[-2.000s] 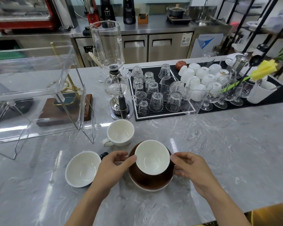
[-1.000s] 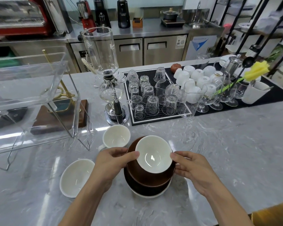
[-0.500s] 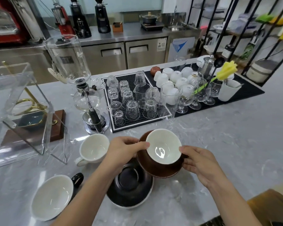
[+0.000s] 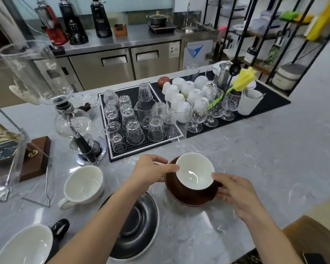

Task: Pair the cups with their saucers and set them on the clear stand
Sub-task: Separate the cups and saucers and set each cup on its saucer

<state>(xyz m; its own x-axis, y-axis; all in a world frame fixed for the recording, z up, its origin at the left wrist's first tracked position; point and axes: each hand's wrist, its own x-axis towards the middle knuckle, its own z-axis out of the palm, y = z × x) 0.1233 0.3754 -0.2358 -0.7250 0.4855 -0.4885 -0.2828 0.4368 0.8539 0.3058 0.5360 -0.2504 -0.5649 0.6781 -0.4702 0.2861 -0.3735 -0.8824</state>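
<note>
A brown cup (image 4: 195,175) with a white inside sits on a brown saucer (image 4: 190,197), tilted toward me above the marble counter. My left hand (image 4: 150,173) grips the saucer's left rim, thumb against the cup. My right hand (image 4: 234,193) holds the right rim. A black saucer (image 4: 139,227) lies on the counter beneath my left forearm. A white cup (image 4: 83,184) stands left of it. A black-handled cup (image 4: 25,244) with a white inside is at the bottom left. The clear stand (image 4: 13,164) rises at the left edge.
A glass siphon brewer (image 4: 72,119) stands behind the white cup. A black mat (image 4: 110,149) holds several upturned glasses, with white cups and stemmed glasses (image 4: 196,111) to its right. A wooden block (image 4: 36,159) sits inside the stand. A chair back (image 4: 312,239) shows at the bottom right.
Both hands lifted the brown cup and saucer off the black saucer and carried them right. My view swung right, so the stand slid toward the left edge.
</note>
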